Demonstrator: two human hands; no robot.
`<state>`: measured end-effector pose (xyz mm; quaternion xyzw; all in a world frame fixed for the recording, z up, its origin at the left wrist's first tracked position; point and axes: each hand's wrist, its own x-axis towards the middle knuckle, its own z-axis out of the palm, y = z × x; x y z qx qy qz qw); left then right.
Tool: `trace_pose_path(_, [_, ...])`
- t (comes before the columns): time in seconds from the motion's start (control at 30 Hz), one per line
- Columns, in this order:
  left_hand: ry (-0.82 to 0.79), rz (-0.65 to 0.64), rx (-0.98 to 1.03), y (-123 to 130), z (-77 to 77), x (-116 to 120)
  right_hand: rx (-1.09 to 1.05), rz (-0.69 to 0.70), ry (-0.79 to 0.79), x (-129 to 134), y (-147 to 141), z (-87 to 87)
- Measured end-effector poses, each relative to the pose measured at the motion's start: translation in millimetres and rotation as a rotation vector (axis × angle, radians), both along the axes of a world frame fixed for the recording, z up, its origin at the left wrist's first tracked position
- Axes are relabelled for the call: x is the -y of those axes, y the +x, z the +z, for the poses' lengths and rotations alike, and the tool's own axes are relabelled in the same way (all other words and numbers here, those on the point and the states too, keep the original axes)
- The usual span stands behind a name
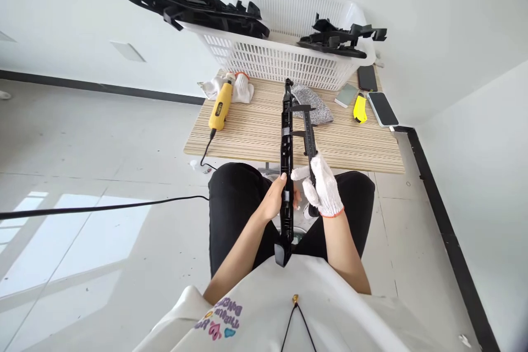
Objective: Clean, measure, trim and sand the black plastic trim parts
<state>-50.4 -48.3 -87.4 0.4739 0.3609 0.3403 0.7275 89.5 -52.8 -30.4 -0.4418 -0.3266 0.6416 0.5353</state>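
Observation:
My bare left hand (275,198) is wrapped round a long black plastic part (286,159), which lies lengthwise from my lap to over the table. In a white glove with an orange cuff, my right hand (324,187) grips a dark caliper (309,132). The caliper's jaws are apart and point left at the part's upper half, their tips at or over its right edge; contact cannot be made out. A grey speckled cloth (313,105) lies beneath the upper jaw.
A white basket (264,60) with black parts (330,38) stands at the table's (247,137) back. A yellow corded tool (221,105) and white glove (242,89) lie left; a yellow cutter (360,109) and phone (383,109) lie right. The cord crosses leftward.

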Motion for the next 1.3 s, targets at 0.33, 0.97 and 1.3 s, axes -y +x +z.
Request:
trace_pose_path(0.33, [-0.015, 0.233, 0.009, 11.8, -8.0, -1.7, 0.015, -0.045, -0.24, 14.7, -4.2, 1.1])
trace_pose_path(0.97, [0.041, 0.257, -0.072, 19.8, -9.7, 2.3, 0.204, -0.192, -0.237, 26.8, -22.2, -6.0])
trace_pose_path(1.3, [-0.005, 0.274, -0.055, 20.9, -12.8, 1.2, 0.093, -0.194, -0.132, 23.0, -31.0, -8.3])
